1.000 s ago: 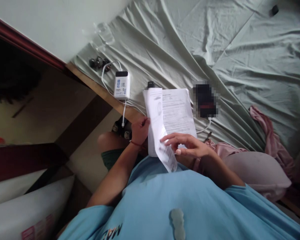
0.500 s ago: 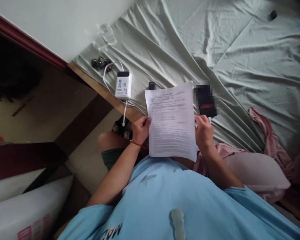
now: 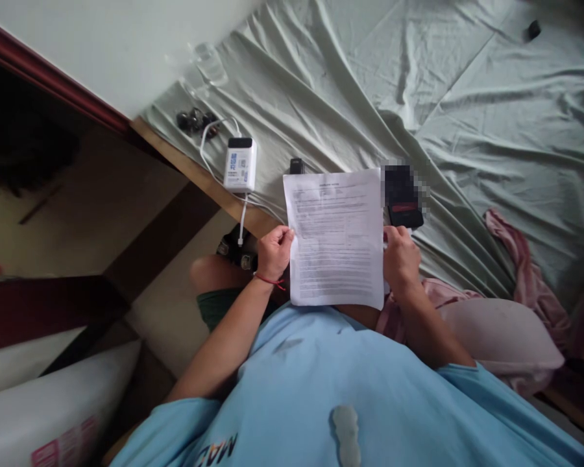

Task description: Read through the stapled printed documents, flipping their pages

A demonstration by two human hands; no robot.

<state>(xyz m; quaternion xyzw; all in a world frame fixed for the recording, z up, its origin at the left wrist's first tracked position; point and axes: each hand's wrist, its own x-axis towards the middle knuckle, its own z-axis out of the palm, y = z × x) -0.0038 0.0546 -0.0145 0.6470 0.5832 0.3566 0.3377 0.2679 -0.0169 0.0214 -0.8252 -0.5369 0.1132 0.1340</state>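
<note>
I hold a white printed paper sheet [image 3: 337,239] flat in front of me over my lap. My left hand [image 3: 274,251] grips its left edge, fingers closed, a red thread at the wrist. My right hand [image 3: 400,257] is closed on its right edge. A dark phone [image 3: 402,194], blurred out, lies on the bed sheet just beyond the paper's top right corner.
A white power bank [image 3: 240,165] with a white cable lies near the wooden bed edge [image 3: 189,170]. The wrinkled grey-green bed sheet [image 3: 467,117] stretches ahead. A pink cloth [image 3: 516,253] and pink pillow [image 3: 501,337] lie at right. A small dark object [image 3: 296,166] sits behind the paper.
A second ago my right hand was turning a folded-over page; the page now lies flat and my right hand has gone to the paper's right edge and gripped it.
</note>
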